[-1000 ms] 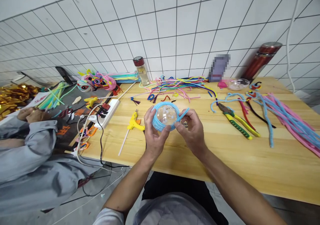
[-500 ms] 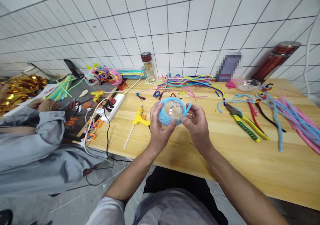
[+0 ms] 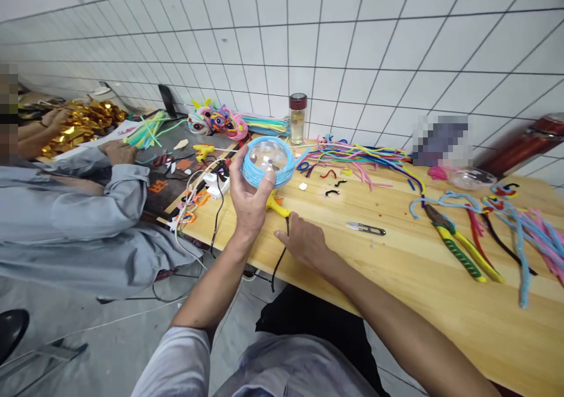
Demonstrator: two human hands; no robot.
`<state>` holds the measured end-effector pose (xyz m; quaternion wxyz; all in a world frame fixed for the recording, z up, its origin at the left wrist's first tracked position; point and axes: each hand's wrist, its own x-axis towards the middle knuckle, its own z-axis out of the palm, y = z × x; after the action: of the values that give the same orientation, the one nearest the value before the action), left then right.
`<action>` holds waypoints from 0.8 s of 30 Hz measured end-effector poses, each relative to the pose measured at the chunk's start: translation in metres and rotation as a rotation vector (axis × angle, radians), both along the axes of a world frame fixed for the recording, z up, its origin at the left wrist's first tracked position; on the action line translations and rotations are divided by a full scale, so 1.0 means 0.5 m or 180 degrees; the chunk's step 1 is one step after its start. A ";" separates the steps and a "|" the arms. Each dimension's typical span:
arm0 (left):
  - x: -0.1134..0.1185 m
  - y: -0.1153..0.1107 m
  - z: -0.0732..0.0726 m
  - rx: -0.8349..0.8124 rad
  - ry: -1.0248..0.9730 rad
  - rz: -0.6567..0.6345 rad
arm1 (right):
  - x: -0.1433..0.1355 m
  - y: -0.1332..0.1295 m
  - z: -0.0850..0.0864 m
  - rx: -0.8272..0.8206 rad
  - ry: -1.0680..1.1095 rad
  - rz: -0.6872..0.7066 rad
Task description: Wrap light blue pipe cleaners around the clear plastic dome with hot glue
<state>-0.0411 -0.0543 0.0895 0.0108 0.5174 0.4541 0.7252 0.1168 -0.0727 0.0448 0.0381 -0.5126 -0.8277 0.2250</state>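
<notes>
A clear dome wrapped in light blue fuzzy stems (image 3: 269, 162) is held up over the table, with my left hand (image 3: 251, 200) closed around its lower left side. One loose blue end sticks out to the right. My right hand (image 3: 304, 237) is at the yellow glue gun (image 3: 278, 207), its fingers near the end of the handle where the black cord hangs down. The thumb and forefinger are apart and the glue gun is not between them. The dome hides the front part of the gun.
Small scissors (image 3: 366, 228) and pliers (image 3: 456, 244) lie to the right. Colourful stems (image 3: 356, 150) and a glass bottle (image 3: 298, 121) stand along the wall. A power strip (image 3: 215, 182) sits left, beside a person in a grey sleeve (image 3: 101, 180).
My right hand has let go of the blue-wrapped dome and moved down to the glue gun. My left hand has lifted the dome leftward. The view has turned, uncovering the scissors.
</notes>
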 end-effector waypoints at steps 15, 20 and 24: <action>-0.104 -0.040 0.001 0.0094 -0.0155 0.0323 | -0.154 0.190 -0.024 0.0578 0.0221 0.0119; -0.038 0.000 -0.012 0.0007 -0.0309 -0.0167 | -0.079 0.206 0.011 0.0754 0.0922 0.0193; 0.063 0.034 -0.032 -0.0321 -0.0402 -0.0774 | 0.097 0.159 0.040 0.0999 0.2565 0.0154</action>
<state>-0.0098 -0.0372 0.0737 0.1531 0.5207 0.4223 0.7260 0.1651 0.0069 0.0647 0.4305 -0.3523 -0.7826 0.2795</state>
